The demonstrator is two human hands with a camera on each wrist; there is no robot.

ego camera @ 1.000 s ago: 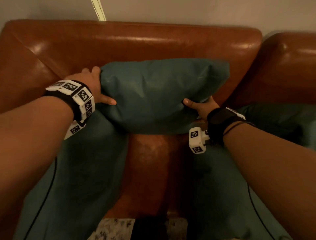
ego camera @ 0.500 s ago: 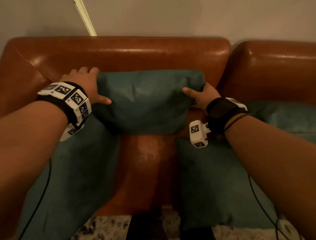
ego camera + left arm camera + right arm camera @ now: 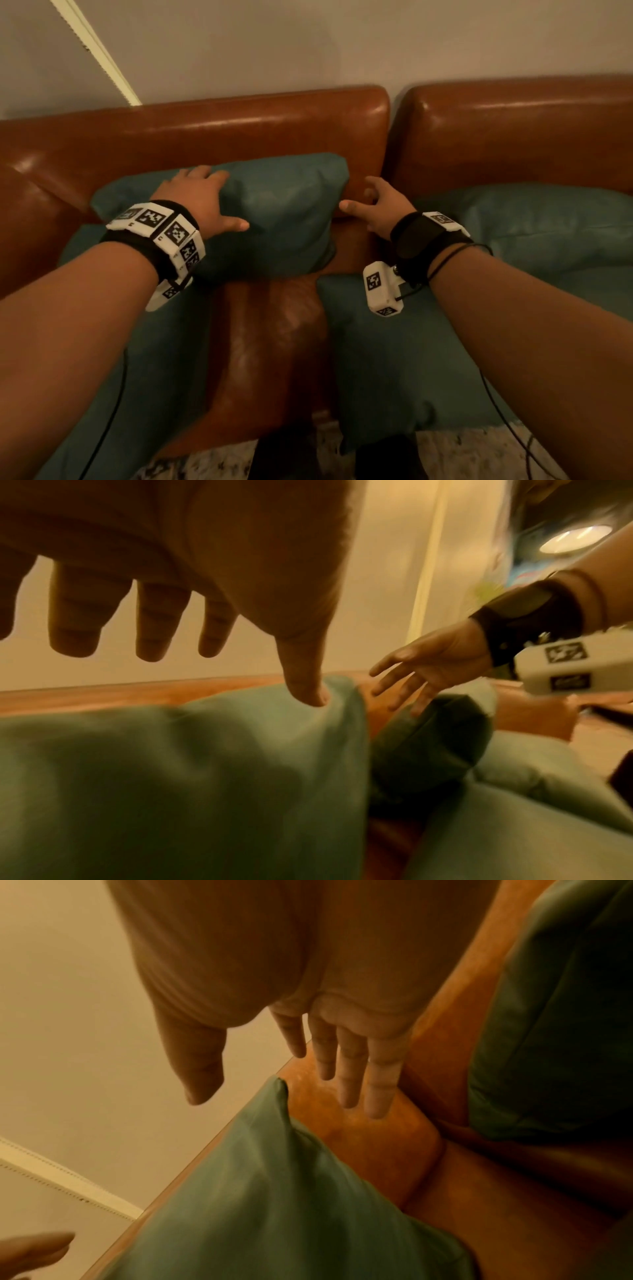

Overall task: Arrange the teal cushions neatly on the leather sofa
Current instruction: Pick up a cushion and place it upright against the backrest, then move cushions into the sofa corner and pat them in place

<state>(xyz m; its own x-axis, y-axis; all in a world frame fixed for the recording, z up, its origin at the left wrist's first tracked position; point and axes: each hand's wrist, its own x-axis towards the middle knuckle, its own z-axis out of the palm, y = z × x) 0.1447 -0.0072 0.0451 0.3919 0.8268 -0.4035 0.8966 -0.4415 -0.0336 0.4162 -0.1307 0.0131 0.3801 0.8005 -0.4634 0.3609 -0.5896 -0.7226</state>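
Note:
A teal cushion leans upright against the backrest of the brown leather sofa. My left hand lies on its top left with fingers spread, and in the left wrist view the thumb tip touches the fabric. My right hand hovers just right of the cushion's right edge, fingers straight, holding nothing. A second teal cushion lies flat on the seat under my right forearm. A third leans at the right, and a fourth lies under my left arm.
A bare strip of leather seat runs between the two flat cushions. The sofa's second backrest section stands at the right, with a plain wall behind. Patterned floor shows below the seat's front edge.
The cushion has been set against the backrest. My right hand has let go of its right edge and opened. My left hand slid from the left edge onto the top.

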